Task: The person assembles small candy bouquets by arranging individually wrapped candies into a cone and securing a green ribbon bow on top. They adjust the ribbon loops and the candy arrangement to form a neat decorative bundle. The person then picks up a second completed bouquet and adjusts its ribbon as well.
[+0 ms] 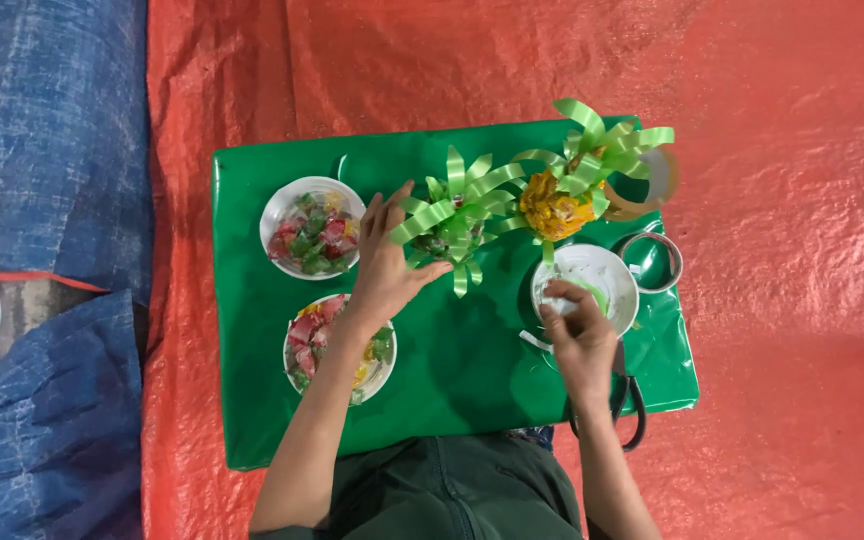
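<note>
Nearest me, at six o'clock, my lap meets the edge of the green worktop (252, 420). At five o'clock black scissors (632, 405) lie half under my right hand (580, 340), whose fingers pinch a small pale-green ribbon piece at the rim of a white bowl (617, 275). At seven o'clock sits a bowl of wrapped sweets (304, 345), with a second sweets bowl (312, 240) at ten. My left hand (387, 265) grips the unfinished ribbon ornament (452, 225) at the worktop's centre, steadying it. I judge this the step of adding a ribbon loop; the next move calls for carrying the piece across without crushing it. Farther, at one o'clock, a finished yellow-centred ornament (567, 190) stands beside tape rolls (652, 262).
</note>
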